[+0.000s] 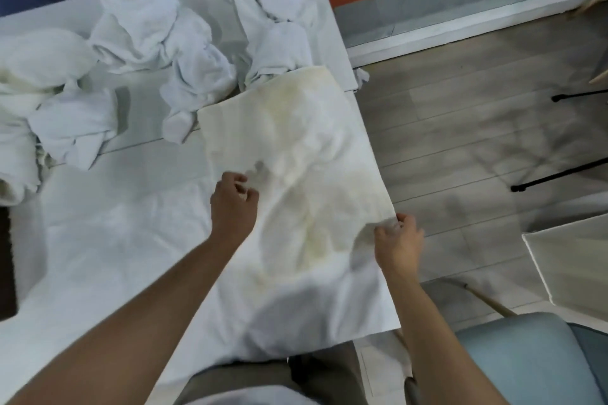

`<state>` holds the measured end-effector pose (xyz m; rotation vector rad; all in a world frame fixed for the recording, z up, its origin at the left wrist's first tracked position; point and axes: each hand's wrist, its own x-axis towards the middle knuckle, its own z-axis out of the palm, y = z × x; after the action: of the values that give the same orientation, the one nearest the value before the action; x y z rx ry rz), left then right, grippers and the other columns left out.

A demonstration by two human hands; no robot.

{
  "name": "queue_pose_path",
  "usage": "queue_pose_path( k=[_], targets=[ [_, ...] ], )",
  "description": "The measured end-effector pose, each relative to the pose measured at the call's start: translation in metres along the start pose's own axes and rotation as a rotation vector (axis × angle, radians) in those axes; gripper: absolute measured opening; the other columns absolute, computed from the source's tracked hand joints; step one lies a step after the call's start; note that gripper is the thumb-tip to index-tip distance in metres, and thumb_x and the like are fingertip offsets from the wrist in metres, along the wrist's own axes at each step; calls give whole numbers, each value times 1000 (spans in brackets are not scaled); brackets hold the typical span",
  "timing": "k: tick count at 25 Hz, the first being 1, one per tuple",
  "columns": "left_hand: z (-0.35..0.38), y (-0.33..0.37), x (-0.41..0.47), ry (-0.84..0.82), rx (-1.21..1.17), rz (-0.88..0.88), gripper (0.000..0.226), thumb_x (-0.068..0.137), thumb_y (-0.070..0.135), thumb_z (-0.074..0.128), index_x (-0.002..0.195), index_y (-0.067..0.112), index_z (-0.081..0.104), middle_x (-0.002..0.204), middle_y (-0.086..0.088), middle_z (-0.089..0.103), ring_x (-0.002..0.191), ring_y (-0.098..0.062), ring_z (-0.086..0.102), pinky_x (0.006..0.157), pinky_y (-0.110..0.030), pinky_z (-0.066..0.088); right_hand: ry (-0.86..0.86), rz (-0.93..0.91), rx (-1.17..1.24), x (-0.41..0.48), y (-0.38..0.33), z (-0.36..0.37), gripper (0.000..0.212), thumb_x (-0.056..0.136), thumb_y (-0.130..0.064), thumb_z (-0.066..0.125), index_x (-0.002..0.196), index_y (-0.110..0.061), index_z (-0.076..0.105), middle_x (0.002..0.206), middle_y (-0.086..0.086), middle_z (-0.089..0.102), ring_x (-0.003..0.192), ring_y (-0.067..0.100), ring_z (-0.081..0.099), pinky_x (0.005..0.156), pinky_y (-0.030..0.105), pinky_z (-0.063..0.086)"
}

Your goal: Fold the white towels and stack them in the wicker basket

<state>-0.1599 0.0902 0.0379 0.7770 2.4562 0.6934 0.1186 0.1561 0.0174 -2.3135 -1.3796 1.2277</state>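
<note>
A white towel with faint yellowish stains lies spread over the right part of the white table, its near end drooping toward me. My left hand pinches a fold near the towel's middle left. My right hand grips the towel's right edge, beyond the table's side. Several crumpled white towels are heaped at the back and left of the table. No wicker basket is visible.
A dark object shows at the table's left edge. To the right lie wood-look flooring, black thin legs, a white panel and a light blue chair seat.
</note>
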Motion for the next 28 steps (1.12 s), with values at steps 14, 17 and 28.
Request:
queue_pose_path(
  k=[14, 17, 28],
  targets=[
    [-13, -77, -73, -259, -431, -638, 16, 91, 18, 69, 100, 8, 62, 109, -13, 68, 97, -30, 67, 89, -50, 58, 231, 22, 30, -37, -13, 15, 42, 89, -28, 64, 123, -9, 47, 127, 15, 47, 104, 37, 55, 90, 45, 44],
    [-23, -67, -80, -262, -698, -672, 18, 96, 17, 65, 110, 8, 58, 108, -11, 66, 89, -27, 67, 72, -43, 59, 70, 115, 198, -81, 2, 35, 42, 93, -51, 59, 106, -12, 50, 107, 9, 62, 86, 27, 64, 78, 44, 53],
    [-100, -89, -91, -253, -725, -473, 28, 97, 17, 64, 119, 3, 54, 108, -11, 62, 86, -23, 66, 50, -28, 57, -116, 517, 1133, -88, -11, 47, 43, 92, -28, 73, 128, -10, 61, 102, 7, 68, 82, 22, 66, 60, 32, 54]
  ],
)
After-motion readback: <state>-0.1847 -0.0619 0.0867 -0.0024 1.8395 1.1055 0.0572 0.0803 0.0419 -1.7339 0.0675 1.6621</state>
